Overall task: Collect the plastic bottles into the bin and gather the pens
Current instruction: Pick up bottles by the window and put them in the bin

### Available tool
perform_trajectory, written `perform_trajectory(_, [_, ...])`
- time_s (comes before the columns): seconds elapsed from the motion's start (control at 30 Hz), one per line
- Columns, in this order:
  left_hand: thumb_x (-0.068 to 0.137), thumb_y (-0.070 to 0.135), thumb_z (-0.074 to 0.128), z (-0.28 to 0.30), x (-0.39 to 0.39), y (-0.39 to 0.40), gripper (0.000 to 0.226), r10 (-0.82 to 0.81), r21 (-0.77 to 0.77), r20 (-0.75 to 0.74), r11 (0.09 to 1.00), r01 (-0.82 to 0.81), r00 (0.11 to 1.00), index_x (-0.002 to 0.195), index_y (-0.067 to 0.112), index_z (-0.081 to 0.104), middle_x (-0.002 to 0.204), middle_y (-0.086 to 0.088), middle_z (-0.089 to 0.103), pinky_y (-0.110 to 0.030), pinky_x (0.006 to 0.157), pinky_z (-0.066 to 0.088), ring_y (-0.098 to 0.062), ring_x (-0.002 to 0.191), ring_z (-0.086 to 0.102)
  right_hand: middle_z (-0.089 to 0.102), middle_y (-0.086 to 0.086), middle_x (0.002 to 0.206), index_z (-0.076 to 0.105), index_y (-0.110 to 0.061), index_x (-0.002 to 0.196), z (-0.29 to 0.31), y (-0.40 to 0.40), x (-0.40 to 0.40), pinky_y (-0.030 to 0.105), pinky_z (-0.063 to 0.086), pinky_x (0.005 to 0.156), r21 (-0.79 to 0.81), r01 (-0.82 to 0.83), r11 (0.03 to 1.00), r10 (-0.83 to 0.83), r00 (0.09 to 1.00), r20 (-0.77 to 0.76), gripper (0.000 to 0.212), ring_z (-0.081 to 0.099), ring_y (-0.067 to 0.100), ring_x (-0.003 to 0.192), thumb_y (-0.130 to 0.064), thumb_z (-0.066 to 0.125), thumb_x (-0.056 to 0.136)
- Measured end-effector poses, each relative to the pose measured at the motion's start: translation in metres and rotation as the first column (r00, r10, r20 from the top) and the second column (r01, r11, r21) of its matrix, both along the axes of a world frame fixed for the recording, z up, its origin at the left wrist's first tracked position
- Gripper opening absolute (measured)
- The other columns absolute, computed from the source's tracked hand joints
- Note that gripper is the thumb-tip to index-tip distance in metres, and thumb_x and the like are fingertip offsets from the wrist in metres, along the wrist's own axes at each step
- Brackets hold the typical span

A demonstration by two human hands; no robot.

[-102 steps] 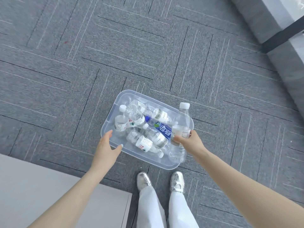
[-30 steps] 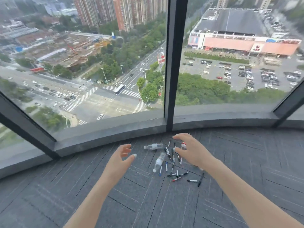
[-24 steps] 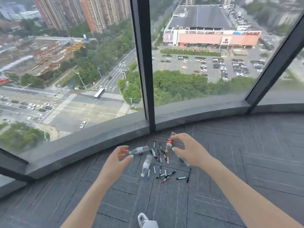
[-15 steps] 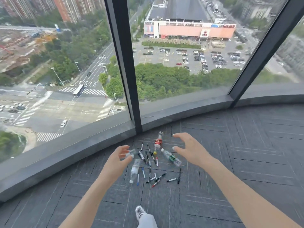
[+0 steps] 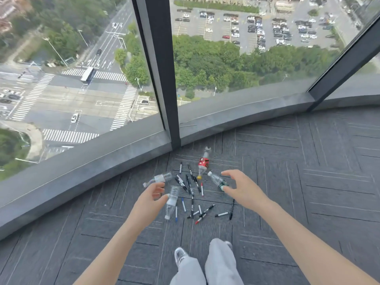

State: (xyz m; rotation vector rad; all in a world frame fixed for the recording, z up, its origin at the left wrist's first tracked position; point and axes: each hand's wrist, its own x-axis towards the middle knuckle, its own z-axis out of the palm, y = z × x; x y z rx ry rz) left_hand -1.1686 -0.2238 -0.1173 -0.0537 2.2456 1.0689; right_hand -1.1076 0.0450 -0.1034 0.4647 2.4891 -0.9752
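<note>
While the pens [image 5: 191,187] lie scattered beside the red-labelled bottle [image 5: 203,163], left hand [image 5: 149,199] and right hand [image 5: 242,187] hover empty, fingers spread, seemingly poised to grab.

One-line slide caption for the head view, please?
Both hands, left and right, reach open toward bottles and pens scattered on carpet.

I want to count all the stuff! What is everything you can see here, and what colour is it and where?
Bottles: four, lying on the carpet; red-label bottle nearest the window, green-label bottle by the right hand, two clear bottles by the left hand.
Pens: many, mostly black and white, some blue or red, scattered among the bottles.
Carpet: grey.
Window: street and trees outside.
Shoe: one seen, silvery.
Trousers: pale grey.
Left hand, right hand: both open, empty.
</note>
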Motion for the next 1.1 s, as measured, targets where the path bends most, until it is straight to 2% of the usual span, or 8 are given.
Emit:
perform_trajectory(0.13, [0.091,0.027,0.056,-0.072,-0.015,0.005,0.037,0.006,-0.041,0.075,0.999,-0.003,0.997,0.127,0.026,0.047,0.114,0.01,0.056,-0.031,0.092,0.044,-0.011,0.113,0.053,0.038,-0.008,0.145,0.042,-0.027,0.135,-0.082,0.008,-0.027,0.032,0.038,0.103,-0.001,-0.002,1.0,0.002,0.997,0.076,0.045,0.04,0.013,0.131,-0.03,0.054,0.092])
perform_trajectory(0.23, [0.091,0.026,0.055,-0.139,-0.026,0.023,0.041,-0.013,-0.075,0.103,0.997,0.021,0.995,0.13,0.024,0.045,0.121,0.006,0.055,-0.027,0.087,0.042,-0.013,0.116,0.052,0.04,-0.005,0.144,0.042,-0.024,0.136,-0.154,0.022,-0.039,0.033,0.04,0.099,0.052,-0.028,0.998,0.022,0.992,0.126,0.046,0.044,0.016,0.127,-0.029,0.054,0.092])
perform_trajectory(0.47, [0.091,0.022,0.056,-0.341,-0.057,0.099,0.041,-0.069,-0.08,0.15,0.993,0.082,0.986,0.131,0.017,0.047,0.129,-0.002,0.054,-0.027,0.089,0.042,-0.016,0.115,0.052,0.042,-0.005,0.141,0.045,-0.023,0.134,-0.35,0.084,-0.054,0.033,0.04,0.098,0.235,-0.114,0.965,0.077,0.984,0.161,0.044,0.045,0.018,0.125,-0.028,0.053,0.091])
perform_trajectory(0.6, [0.091,0.025,0.055,-0.447,-0.063,0.14,0.04,-0.15,-0.092,0.165,0.982,0.167,0.975,0.129,0.019,0.047,0.128,0.001,0.055,-0.024,0.09,0.039,-0.013,0.113,0.052,0.038,-0.003,0.144,0.042,-0.023,0.137,-0.458,0.115,-0.051,0.032,0.036,0.101,0.314,-0.094,0.945,0.04,0.984,0.175,0.049,0.041,0.02,0.128,-0.031,0.055,0.09])
perform_trajectory(0.73, [0.091,0.027,0.054,-0.526,-0.084,0.166,0.039,-0.216,-0.114,0.087,0.968,0.225,0.972,0.129,0.021,0.048,0.131,0.005,0.052,-0.025,0.089,0.039,-0.007,0.109,0.047,0.03,-0.001,0.151,0.033,-0.021,0.143,-0.552,0.134,-0.051,0.037,0.022,0.115,0.405,-0.061,0.912,-0.004,0.987,0.158,0.068,0.026,0.021,0.14,-0.05,0.057,0.086])
perform_trajectory(0.83, [0.091,0.026,0.053,-0.569,-0.108,0.181,0.038,-0.221,-0.129,-0.004,0.967,0.218,0.975,0.129,0.02,0.049,0.133,0.003,0.05,-0.026,0.093,0.036,-0.01,0.116,0.046,0.022,-0.001,0.154,0.023,-0.022,0.147,-0.61,0.141,-0.058,0.042,0.015,0.117,0.436,-0.039,0.899,-0.031,0.988,0.15,0.082,0.018,0.022,0.143,-0.059,0.057,0.081])
perform_trajectory(0.97, [0.091,0.023,0.055,-0.607,-0.138,0.209,0.035,-0.239,-0.12,-0.164,0.968,0.221,0.957,0.125,0.018,0.052,0.127,-0.001,0.052,-0.021,0.086,0.03,-0.007,0.105,0.044,0.026,0.0,0.153,0.006,-0.021,0.15,-0.664,0.148,-0.064,0.039,0.026,0.115,0.419,-0.032,0.907,-0.045,0.984,0.172,0.098,0.03,0.022,0.139,-0.063,0.059,0.078])
perform_trajectory(1.1, [0.089,0.023,0.055,-0.624,-0.169,0.249,0.036,-0.282,-0.136,-0.375,0.959,0.248,0.883,0.124,0.017,0.05,0.128,0.0,0.045,-0.025,0.083,0.033,-0.013,0.111,0.046,0.041,0.0,0.14,-0.003,-0.022,0.15,-0.687,0.149,-0.065,0.033,0.045,0.096,0.447,-0.009,0.894,-0.066,0.986,0.153,0.106,0.048,0.02,0.122,-0.065,0.058,0.076])
